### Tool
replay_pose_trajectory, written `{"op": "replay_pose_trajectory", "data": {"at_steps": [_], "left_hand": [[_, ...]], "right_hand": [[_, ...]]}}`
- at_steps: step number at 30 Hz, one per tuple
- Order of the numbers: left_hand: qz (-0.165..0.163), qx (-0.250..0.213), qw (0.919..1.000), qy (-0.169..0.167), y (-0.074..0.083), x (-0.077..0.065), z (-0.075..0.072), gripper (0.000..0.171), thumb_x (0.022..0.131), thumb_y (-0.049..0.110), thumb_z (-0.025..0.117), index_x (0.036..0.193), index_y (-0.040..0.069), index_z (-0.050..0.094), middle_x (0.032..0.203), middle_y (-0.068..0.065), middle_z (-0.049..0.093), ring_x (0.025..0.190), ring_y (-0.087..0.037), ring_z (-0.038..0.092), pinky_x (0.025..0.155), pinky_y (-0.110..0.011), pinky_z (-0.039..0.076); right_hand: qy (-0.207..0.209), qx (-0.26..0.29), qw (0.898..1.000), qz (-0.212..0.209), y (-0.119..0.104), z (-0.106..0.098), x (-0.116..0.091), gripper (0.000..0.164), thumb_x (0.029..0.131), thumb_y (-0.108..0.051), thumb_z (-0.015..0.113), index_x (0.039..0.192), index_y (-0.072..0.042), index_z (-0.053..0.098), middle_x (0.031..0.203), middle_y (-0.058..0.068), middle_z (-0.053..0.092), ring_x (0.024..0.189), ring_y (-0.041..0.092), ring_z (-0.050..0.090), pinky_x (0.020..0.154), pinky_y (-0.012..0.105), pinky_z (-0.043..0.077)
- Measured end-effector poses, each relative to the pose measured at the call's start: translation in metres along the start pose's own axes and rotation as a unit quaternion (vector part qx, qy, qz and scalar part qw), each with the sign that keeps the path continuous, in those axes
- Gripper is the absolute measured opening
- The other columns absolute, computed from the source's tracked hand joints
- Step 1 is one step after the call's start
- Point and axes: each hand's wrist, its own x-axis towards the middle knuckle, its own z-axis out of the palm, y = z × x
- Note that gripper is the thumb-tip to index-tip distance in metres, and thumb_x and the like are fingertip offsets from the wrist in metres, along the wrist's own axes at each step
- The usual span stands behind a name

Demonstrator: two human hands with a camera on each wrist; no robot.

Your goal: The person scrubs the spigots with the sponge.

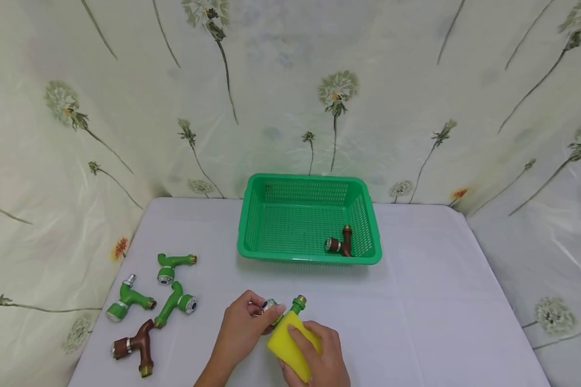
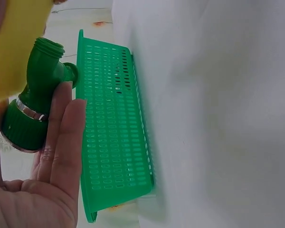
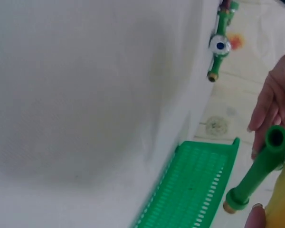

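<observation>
My left hand [image 1: 244, 325] grips a green tap by its round knob; in the left wrist view the green tap [image 2: 43, 71] shows its threaded spout mouth and a silver ring above the knob. A yellow sponge [image 1: 294, 344] is held in my right hand [image 1: 319, 357], pressed against the tap's body and hiding part of it. The tap's brass-tipped inlet pokes out past the sponge. In the right wrist view the sponge [image 3: 282, 199] lies along the tap [image 3: 256, 175], with the left fingers behind.
A green basket [image 1: 310, 260] stands behind the hands with a brown tap [image 1: 347, 242] inside. On the left of the white table [image 1: 426, 312] lie several green taps [image 1: 169, 306] and another brown tap [image 1: 137, 346]. Flowered cloth [image 1: 281, 97] hangs behind.
</observation>
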Motion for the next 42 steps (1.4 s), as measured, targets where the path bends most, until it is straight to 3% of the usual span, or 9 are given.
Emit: {"op": "replay_pose_trajectory", "data": {"at_steps": [7, 10, 15, 20, 24, 27, 32, 37, 42], "left_hand": [[-0.008, 0.019, 0.9998, 0.009, 0.0, 0.0, -0.001, 0.063, 0.072, 0.058, 0.078, 0.099, 0.006, 0.053, 0.077, -0.005, 0.066, 0.066, -0.018, 0.067, 0.063, -0.029, 0.058], [-0.011, 0.019, 0.9997, 0.013, 0.0, 0.0, -0.003, 0.065, 0.071, 0.058, 0.078, 0.1, 0.005, 0.053, 0.079, -0.006, 0.066, 0.067, -0.017, 0.067, 0.063, -0.029, 0.058], [-0.011, 0.003, 0.9999, 0.011, 0.0, 0.001, -0.002, 0.065, 0.071, 0.057, 0.079, 0.101, 0.005, 0.053, 0.081, -0.005, 0.068, 0.069, -0.017, 0.067, 0.063, -0.029, 0.059], [-0.002, -0.001, 0.9999, 0.013, 0.002, -0.002, -0.001, 0.063, 0.072, 0.055, 0.079, 0.099, 0.004, 0.053, 0.08, -0.005, 0.068, 0.068, -0.017, 0.066, 0.062, -0.028, 0.058], [0.002, -0.005, 0.9999, 0.016, 0.0, -0.001, -0.003, 0.064, 0.071, 0.054, 0.08, 0.101, 0.005, 0.052, 0.083, -0.005, 0.068, 0.071, -0.017, 0.068, 0.063, -0.028, 0.058], [0.01, 0.003, 0.9998, 0.017, -0.002, 0.001, -0.005, 0.064, 0.072, 0.055, 0.079, 0.103, 0.006, 0.052, 0.084, -0.004, 0.069, 0.074, -0.016, 0.067, 0.066, -0.027, 0.058], [0.026, 0.001, 0.9996, -0.013, -0.003, -0.002, -0.004, 0.06, 0.072, 0.053, 0.08, 0.104, 0.008, 0.054, 0.087, -0.003, 0.069, 0.077, -0.016, 0.067, 0.068, -0.026, 0.057], [0.038, -0.006, 0.9983, -0.043, -0.002, -0.005, 0.001, 0.056, 0.073, 0.049, 0.081, 0.103, 0.009, 0.055, 0.088, -0.001, 0.07, 0.079, -0.015, 0.068, 0.069, -0.025, 0.056], [0.041, 0.017, 0.9983, -0.038, -0.001, -0.007, -0.001, 0.055, 0.072, 0.05, 0.081, 0.101, 0.011, 0.056, 0.087, 0.001, 0.069, 0.079, -0.014, 0.066, 0.069, -0.023, 0.055]], "right_hand": [[-0.048, -0.003, 0.998, -0.042, -0.005, 0.004, -0.011, 0.057, 0.084, -0.05, 0.069, 0.134, -0.027, 0.056, 0.122, 0.005, 0.049, 0.107, 0.014, 0.045, 0.082, 0.029, 0.048], [-0.033, 0.013, 0.997, -0.061, -0.001, 0.005, -0.014, 0.055, 0.086, -0.05, 0.067, 0.133, -0.024, 0.057, 0.121, 0.006, 0.05, 0.106, 0.016, 0.046, 0.086, 0.025, 0.043], [0.007, 0.028, 0.998, -0.053, 0.002, 0.009, -0.005, 0.051, 0.089, -0.048, 0.063, 0.132, -0.02, 0.058, 0.123, 0.009, 0.051, 0.106, 0.02, 0.048, 0.094, 0.024, 0.036], [-0.022, 0.002, 0.999, -0.039, -0.005, 0.014, -0.009, 0.057, 0.084, -0.048, 0.07, 0.134, -0.025, 0.056, 0.123, 0.007, 0.049, 0.108, 0.017, 0.046, 0.09, 0.025, 0.043], [-0.038, 0.006, 0.998, -0.055, -0.003, 0.014, -0.016, 0.061, 0.08, -0.047, 0.075, 0.134, -0.025, 0.057, 0.122, 0.006, 0.049, 0.106, 0.016, 0.046, 0.083, 0.029, 0.048], [-0.037, 0.002, 0.999, -0.023, 0.002, 0.006, -0.014, 0.058, 0.082, -0.051, 0.071, 0.132, -0.024, 0.058, 0.123, 0.005, 0.048, 0.107, 0.016, 0.045, 0.079, 0.032, 0.049], [-0.007, -0.019, 0.996, 0.092, 0.014, -0.006, 0.002, 0.053, 0.085, -0.053, 0.068, 0.13, -0.026, 0.06, 0.125, 0.004, 0.047, 0.108, 0.016, 0.043, 0.084, 0.028, 0.045], [0.007, -0.041, 0.995, 0.093, 0.027, -0.007, 0.011, 0.057, 0.08, -0.042, 0.077, 0.132, -0.026, 0.058, 0.124, 0.007, 0.049, 0.108, 0.021, 0.045, 0.091, 0.025, 0.04], [0.01, -0.057, 0.992, 0.111, 0.04, -0.004, 0.009, 0.062, 0.071, -0.029, 0.084, 0.128, -0.025, 0.061, 0.123, 0.008, 0.05, 0.108, 0.022, 0.045, 0.089, 0.027, 0.041]]}}
